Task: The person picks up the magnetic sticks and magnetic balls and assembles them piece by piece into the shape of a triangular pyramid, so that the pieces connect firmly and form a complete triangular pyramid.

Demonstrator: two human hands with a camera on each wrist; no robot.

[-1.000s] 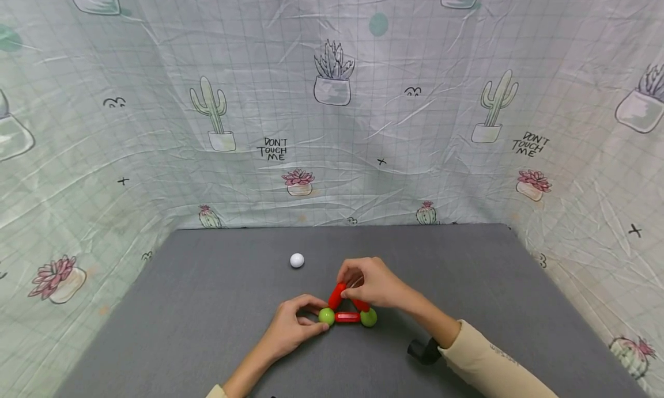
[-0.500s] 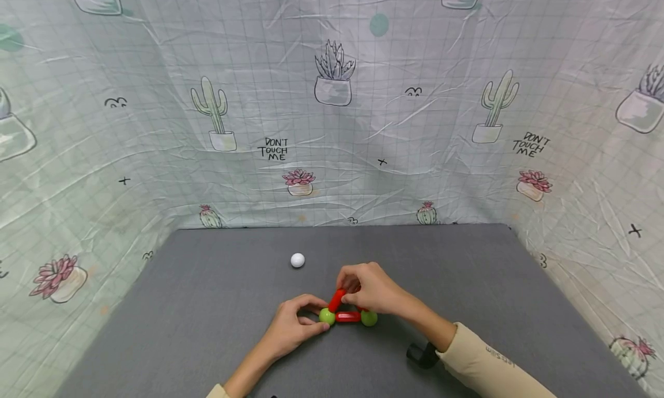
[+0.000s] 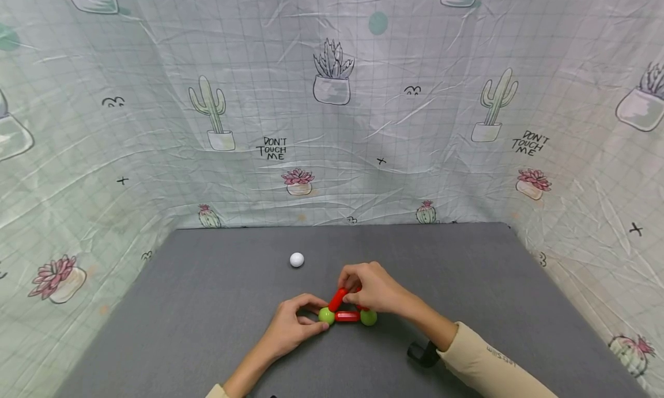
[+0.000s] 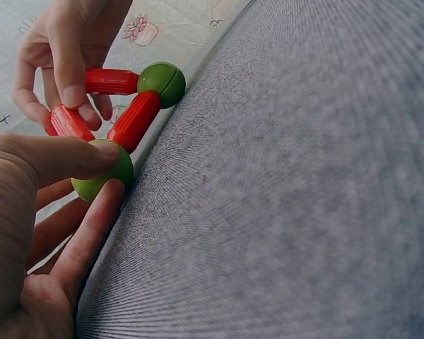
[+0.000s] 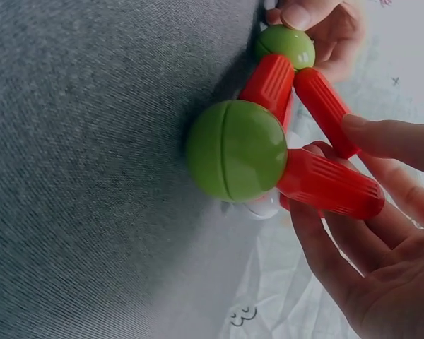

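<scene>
Two green balls joined by a lying red rod [image 3: 347,317] sit on the grey table. My left hand [image 3: 291,326] pinches the left green ball [image 3: 326,315] between thumb and fingers. From that ball a second red rod [image 3: 337,300] slants upward, and my right hand [image 3: 374,287] pinches its upper end with thumb and fingers. A third red rod [image 5: 332,185] rises from the right green ball [image 5: 237,150], with right-hand fingers behind it. In the head view that hand mostly hides this rod.
A white ball [image 3: 297,260] lies farther back on the grey table [image 3: 218,283]. A black object [image 3: 422,353] is beside the right sleeve. A cloth [image 3: 332,127] with cactus prints surrounds the table at the back and sides.
My right hand has lowered slightly, and the slanted rods now lean lower under it. The left hand keeps its place on the left ball.
</scene>
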